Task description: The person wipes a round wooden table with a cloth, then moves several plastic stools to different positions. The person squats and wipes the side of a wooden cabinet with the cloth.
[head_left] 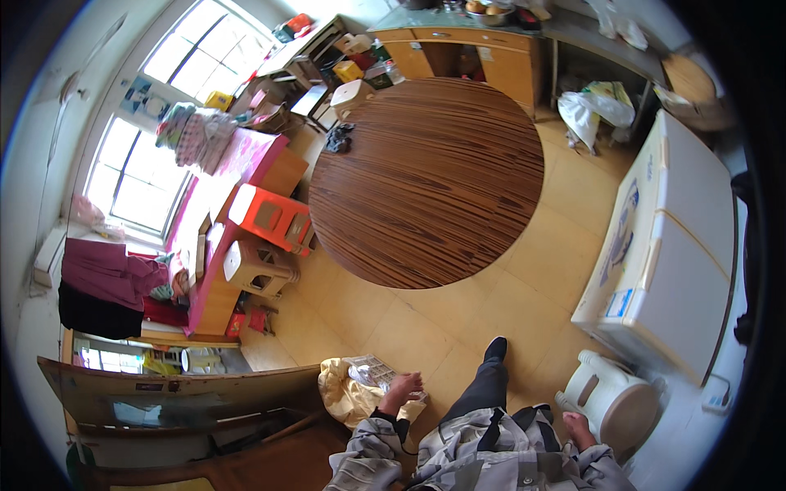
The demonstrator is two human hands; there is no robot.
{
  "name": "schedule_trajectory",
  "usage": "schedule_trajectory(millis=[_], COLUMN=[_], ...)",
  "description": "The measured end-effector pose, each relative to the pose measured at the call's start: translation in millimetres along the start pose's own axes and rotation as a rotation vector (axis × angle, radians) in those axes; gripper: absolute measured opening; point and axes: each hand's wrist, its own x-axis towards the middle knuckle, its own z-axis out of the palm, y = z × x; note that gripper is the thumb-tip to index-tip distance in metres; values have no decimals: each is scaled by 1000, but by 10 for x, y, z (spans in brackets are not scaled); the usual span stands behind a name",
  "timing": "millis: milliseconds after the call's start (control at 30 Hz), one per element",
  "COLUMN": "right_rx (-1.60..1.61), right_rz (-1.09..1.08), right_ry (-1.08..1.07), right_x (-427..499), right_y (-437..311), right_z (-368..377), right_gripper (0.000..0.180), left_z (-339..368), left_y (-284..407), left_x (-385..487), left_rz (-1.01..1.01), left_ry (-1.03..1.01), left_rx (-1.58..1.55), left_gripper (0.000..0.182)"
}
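Observation:
My left hand (404,388) hangs at my side with its fingers loosely bent and a little apart; nothing shows in it. Below it, by the wooden furniture, lie a cream cloth bag (338,393) and a pale gridded tray (376,368); my hand covers part of them. My right hand (578,428) hangs at the other side, its fingers curled and partly turned away, so I cannot see whether they hold anything. It is nearest to a white plastic stool (626,408). Ahead of me stands a round table (430,190) with a striped wood-grain top.
A white chest freezer (681,251) stands at the right. Plastic stools, one red (273,218) and one beige (261,268), sit left of the table beside a pink-covered desk (215,258). A wooden cabinet (509,67) is at the back. Tiled floor (442,325) lies before my foot.

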Motion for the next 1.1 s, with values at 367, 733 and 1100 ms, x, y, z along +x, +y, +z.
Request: schedule_trajectory(millis=[367, 733, 1100], right_rx=[17, -582, -811], right_rz=[-99, -337, -521], right_ry=[-81, -34, -98], right_x=[864, 1511, 1758], right_y=[-1813, -2188, -3016], right_z=[-6, -312, -201], right_gripper=[39, 58, 77], left_z=[-676, 184, 472], left_y=[-450, -1574, -1853], left_x=[188, -460, -600], left_rz=[-75, -137, -249], left_ry=[225, 197, 150], left_rx=[-154, -414, -561], left_gripper=[16, 31, 27])
